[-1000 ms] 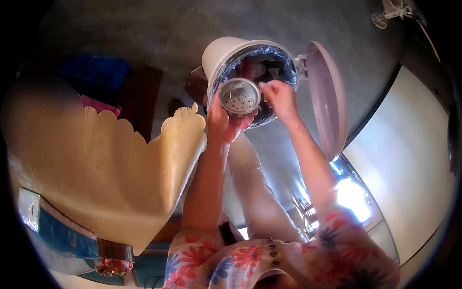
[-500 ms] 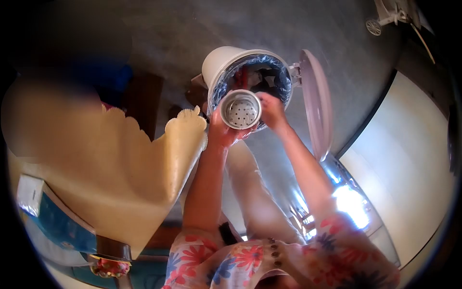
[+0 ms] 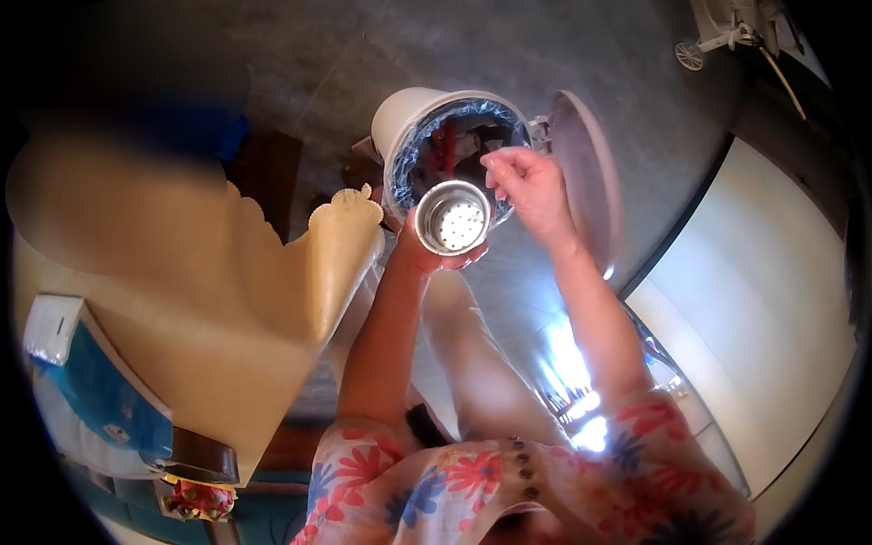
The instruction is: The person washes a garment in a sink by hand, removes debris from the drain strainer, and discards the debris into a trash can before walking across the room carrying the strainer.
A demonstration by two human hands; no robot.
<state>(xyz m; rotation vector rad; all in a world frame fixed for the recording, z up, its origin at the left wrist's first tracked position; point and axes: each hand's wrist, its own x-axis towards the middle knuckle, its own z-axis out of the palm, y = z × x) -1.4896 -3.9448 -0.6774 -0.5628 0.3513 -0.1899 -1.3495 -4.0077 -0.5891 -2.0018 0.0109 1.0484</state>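
A round metal strainer cup (image 3: 453,219) with a perforated bottom is in my left hand (image 3: 420,250), whose fingers wrap round its side and underside. I look down into its open top; a few small dark specks show among the holes. My right hand (image 3: 536,186) is up and to the right of the cup, apart from it, with thumb and forefinger pinched together. Whatever may be between those fingertips is too small to make out. Just beyond both hands stands a white trash bin (image 3: 400,127), lined with a bluish plastic bag (image 3: 413,150) and holding some rubbish.
The bin's lid (image 3: 586,182) stands open on the right. To the left is a table with a tan scalloped cloth (image 3: 209,300), bearing a blue-and-white tissue pack (image 3: 104,391). A pale panel (image 3: 754,309) is at the right, and a wheeled object (image 3: 718,41) at the top right.
My right hand has come off the cup's rim and moved up and right, its fingers now pinched. The cup stays in my left hand, slightly lower in view, its bottom now brighter.
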